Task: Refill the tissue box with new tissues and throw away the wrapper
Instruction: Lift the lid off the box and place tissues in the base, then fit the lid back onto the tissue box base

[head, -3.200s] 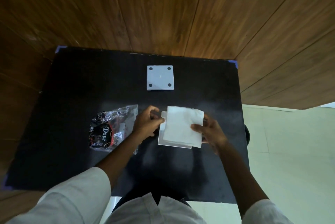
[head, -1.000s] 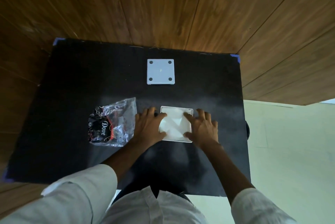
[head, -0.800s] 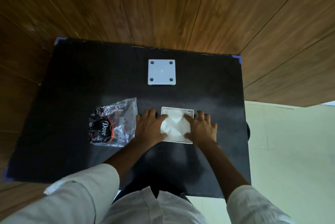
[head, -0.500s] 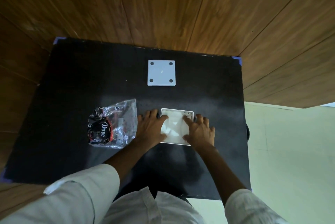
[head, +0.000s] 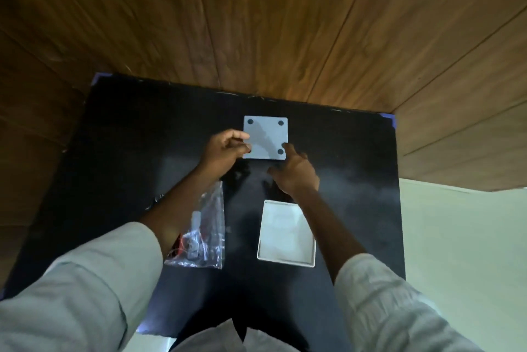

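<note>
The white tissue box (head: 286, 262) sits open on the black table (head: 128, 152), with white tissues (head: 285, 230) filling it. Farther back lies its grey square cover (head: 266, 134), which has dark round pads at the corners. My left hand (head: 225, 149) pinches the cover's left edge between thumb and fingers. The fingertips of my right hand (head: 295, 170) touch the cover's near right corner without closing around it. The clear plastic wrapper (head: 205, 233), with some black and red print, lies left of the box, partly under my left forearm.
The table stands in a corner of wood-panelled walls (head: 285, 23). Blue tape marks the table's far corners (head: 392, 119). A pale floor (head: 462, 251) shows beyond the table's right edge. My white sleeves fill the bottom of the view.
Both hands left the tissue box, where they were pressing the tissues down, and reached forward to the grey cover. The left hand took hold of its edge. The view tilted downward.
</note>
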